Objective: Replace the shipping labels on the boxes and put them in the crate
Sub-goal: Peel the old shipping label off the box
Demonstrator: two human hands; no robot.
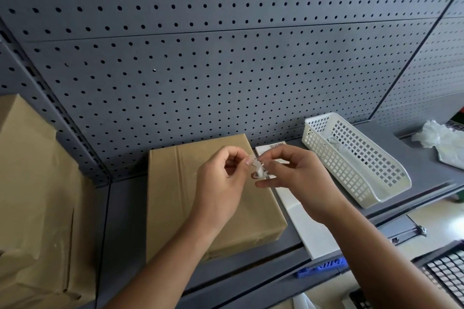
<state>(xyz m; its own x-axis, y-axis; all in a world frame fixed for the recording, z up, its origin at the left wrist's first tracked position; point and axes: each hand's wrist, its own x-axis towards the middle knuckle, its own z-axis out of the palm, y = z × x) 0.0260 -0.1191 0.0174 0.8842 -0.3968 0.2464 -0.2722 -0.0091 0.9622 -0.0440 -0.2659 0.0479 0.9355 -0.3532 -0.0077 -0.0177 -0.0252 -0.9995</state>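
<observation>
Both my hands are up over the far right corner of the flat cardboard box (180, 203), which lies on the grey shelf (125, 221) against the pegboard (226, 57). My left hand (221, 178) and right hand (296, 178) are close together, each pinching a small crumpled whitish scrap (259, 169) between thumb and forefinger. The scrap is held just above the box; I cannot tell whether it is label or tape. Just right of the box a white sheet (301, 216) lies flat, with a barcode at its far end. Further right stands a white slotted basket (356, 158), and beyond it some crumpled clear plastic (439, 138). A bigger cardboard box (32, 208) sits on the left.
</observation>
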